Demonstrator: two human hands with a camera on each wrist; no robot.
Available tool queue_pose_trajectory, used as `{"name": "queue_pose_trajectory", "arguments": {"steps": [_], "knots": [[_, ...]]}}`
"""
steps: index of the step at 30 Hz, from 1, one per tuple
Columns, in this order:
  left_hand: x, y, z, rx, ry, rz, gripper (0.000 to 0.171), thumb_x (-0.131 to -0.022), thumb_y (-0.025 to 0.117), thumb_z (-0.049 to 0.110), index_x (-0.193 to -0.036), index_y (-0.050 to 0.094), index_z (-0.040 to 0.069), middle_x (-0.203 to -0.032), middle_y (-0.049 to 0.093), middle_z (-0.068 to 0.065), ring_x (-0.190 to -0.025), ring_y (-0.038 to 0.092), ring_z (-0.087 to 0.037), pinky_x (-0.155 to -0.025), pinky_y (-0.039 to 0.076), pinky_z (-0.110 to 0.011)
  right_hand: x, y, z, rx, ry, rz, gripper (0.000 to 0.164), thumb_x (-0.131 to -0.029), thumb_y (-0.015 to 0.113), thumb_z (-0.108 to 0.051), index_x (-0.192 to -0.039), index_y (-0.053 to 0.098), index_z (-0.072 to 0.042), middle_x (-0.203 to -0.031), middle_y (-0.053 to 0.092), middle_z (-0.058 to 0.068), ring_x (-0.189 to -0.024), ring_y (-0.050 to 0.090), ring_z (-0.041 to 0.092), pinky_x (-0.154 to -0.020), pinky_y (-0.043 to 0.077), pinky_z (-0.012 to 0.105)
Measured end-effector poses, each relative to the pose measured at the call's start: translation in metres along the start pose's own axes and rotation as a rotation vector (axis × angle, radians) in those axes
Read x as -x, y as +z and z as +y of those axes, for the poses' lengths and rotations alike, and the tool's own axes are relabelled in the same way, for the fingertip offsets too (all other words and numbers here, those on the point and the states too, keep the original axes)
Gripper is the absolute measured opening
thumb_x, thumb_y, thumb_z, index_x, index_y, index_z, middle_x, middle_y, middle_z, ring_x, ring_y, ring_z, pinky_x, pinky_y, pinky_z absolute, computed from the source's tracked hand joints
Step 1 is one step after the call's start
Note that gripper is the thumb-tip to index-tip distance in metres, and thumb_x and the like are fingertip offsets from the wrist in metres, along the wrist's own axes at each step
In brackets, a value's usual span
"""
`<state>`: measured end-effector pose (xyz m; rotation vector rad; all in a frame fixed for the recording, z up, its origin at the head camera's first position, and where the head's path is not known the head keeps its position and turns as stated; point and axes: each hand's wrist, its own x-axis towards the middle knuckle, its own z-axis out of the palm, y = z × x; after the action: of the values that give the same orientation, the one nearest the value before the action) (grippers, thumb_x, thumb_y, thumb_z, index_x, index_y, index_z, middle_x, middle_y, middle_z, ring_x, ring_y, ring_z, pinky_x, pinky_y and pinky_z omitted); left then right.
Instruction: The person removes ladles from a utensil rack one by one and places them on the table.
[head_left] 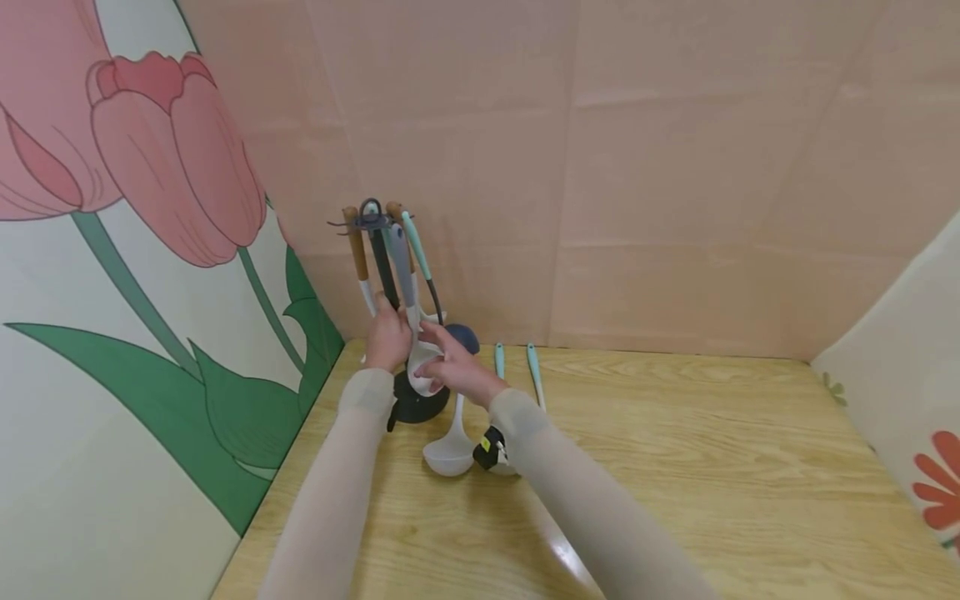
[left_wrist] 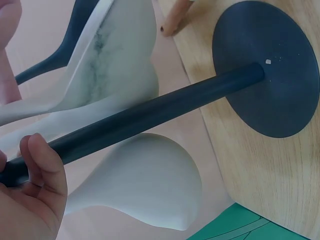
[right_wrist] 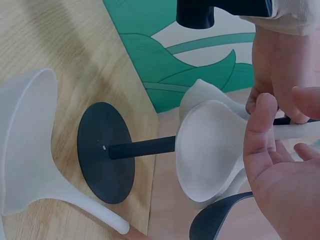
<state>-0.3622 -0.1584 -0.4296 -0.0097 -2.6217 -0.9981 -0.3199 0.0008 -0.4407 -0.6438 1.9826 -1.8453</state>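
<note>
My left hand [head_left: 388,337] grips the black pole [left_wrist: 150,117] of a standing utensil rack, fingers curled round it. The rack's round black base [left_wrist: 270,45] rests on the table. Utensils with wooden, grey and turquoise handles hang from its top hooks [head_left: 371,218]. My right hand [head_left: 461,367] is at a hanging white spoon [right_wrist: 212,150] with a grey handle [head_left: 401,262]. Its fingers are spread and loosely bent beside the spoon's stem, not closed round it. A dark blue ladle [right_wrist: 215,217] hangs close below that hand in the right wrist view.
A white ladle [head_left: 448,454] lies on the wooden table [head_left: 675,467] in front of the rack. Two turquoise handles [head_left: 534,362] lie right of it, partly hidden by my right arm. A pink wall [head_left: 675,208] stands behind, a tulip-patterned wall [head_left: 172,167] at left.
</note>
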Motion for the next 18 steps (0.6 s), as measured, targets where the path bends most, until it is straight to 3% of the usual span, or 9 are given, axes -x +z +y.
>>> {"name": "queue_pose_trajectory", "arguments": {"steps": [14, 18], "knots": [[-0.0024, 0.0015, -0.0035, 0.004, 0.001, 0.003, 0.046, -0.108, 0.037, 0.021, -0.144, 0.023, -0.003, -0.096, 0.065, -0.03, -0.09, 0.066, -0.046, -0.079, 0.05, -0.055, 0.002, -0.0016, 0.0057, 0.031, 0.011, 0.022, 0.066, -0.093, 0.053, 0.004, -0.154, 0.032, -0.01, -0.153, 0.04, 0.009, -0.09, 0.059, 0.026, -0.069, 0.054, 0.035], [-0.0027, 0.0013, -0.0041, 0.009, -0.003, -0.007, 0.046, -0.108, 0.035, 0.023, -0.144, 0.023, -0.003, -0.096, 0.065, -0.03, -0.09, 0.066, -0.045, -0.078, 0.05, -0.055, 0.0032, -0.0014, 0.0068, 0.045, 0.016, 0.022, 0.062, -0.097, 0.055, -0.002, -0.154, 0.034, -0.01, -0.148, 0.044, 0.011, -0.094, 0.059, 0.023, -0.071, 0.053, 0.035]]}}
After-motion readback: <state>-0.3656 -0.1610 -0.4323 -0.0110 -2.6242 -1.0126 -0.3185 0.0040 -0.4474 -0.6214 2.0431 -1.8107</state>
